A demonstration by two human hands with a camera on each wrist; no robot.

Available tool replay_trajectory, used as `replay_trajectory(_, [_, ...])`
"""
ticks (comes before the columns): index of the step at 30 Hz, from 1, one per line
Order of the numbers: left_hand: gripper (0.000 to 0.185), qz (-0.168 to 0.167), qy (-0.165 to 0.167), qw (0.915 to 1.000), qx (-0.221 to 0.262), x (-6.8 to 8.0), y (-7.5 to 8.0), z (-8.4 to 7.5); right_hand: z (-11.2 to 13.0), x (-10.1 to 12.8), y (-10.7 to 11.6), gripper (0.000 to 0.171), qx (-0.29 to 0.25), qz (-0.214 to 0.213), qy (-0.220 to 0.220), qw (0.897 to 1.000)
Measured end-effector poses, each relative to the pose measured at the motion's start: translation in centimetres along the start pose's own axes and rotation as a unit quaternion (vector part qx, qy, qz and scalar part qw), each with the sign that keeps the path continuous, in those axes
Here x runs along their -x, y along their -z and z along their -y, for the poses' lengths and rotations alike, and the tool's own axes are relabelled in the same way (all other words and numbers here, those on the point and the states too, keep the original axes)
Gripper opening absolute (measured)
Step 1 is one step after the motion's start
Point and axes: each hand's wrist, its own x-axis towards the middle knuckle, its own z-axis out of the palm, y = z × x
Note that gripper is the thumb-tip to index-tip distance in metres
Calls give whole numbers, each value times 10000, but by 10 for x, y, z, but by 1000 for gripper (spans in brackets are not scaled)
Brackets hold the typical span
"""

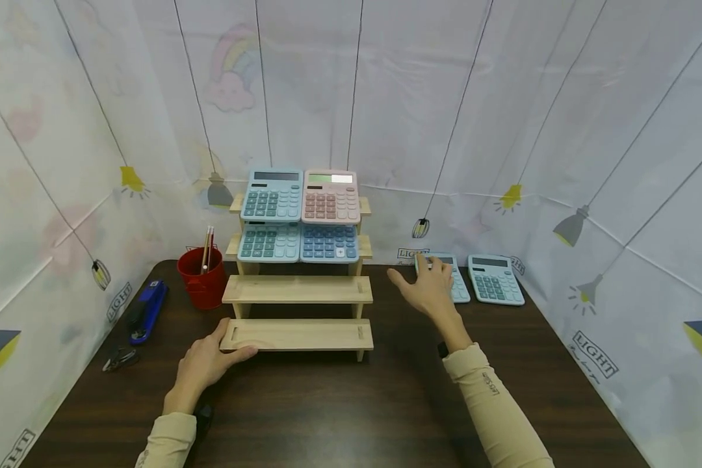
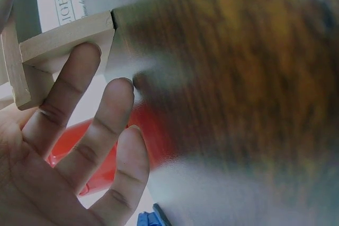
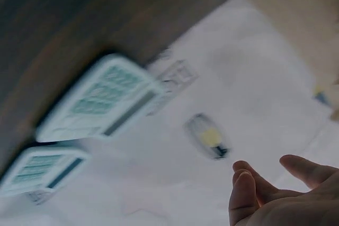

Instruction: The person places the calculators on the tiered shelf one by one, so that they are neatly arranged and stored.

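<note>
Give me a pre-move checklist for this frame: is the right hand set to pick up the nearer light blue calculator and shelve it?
1. Right hand open above the nearer calculator: ok.
2. Actual contact with it: cannot tell.
3. Left hand holds the wooden stand at its bottom step: ok.
4. Two lower steps bare: ok.
5. Upper two steps already hold four calculators: ok.
6. Second calculator lies apart on the table: ok.

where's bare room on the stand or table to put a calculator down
The two lower shelves are bare, though the left hand holds the lowest one's end. Open table lies between both arms. Crowded: the top two shelves with four calculators, and the far right with two calculators.
</note>
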Motion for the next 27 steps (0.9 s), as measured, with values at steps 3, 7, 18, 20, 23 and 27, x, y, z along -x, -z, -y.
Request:
replay_trajectory(3, [115, 13, 30, 10000, 1, -1, 1, 2, -22, -9, -3, 101, 135, 25, -149, 9998])
replay_trajectory(7, [115, 40, 59, 10000, -7, -2, 0, 4, -52, -20, -7, 105, 304, 217, -426, 9984])
replay_trajectory(18, [118, 101, 131, 9999, -9, -2, -2, 4, -112, -31, -18, 104, 502, 967, -1042, 9886])
replay_trajectory(20, [117, 97, 133, 9999, -17, -2, -2, 4, -119, -33, -19, 104, 547, 1072, -1145, 9861])
replay_trajectory(23, [116, 86, 118, 9999, -23, -3, -3, 3, -128, -36, -19, 106, 537, 1192, -1314, 9827])
replay_trajectory(27, [115, 65, 82, 9999, -29, -4, -3, 3, -136, -40, -18, 108, 524, 1335, -1430, 9793])
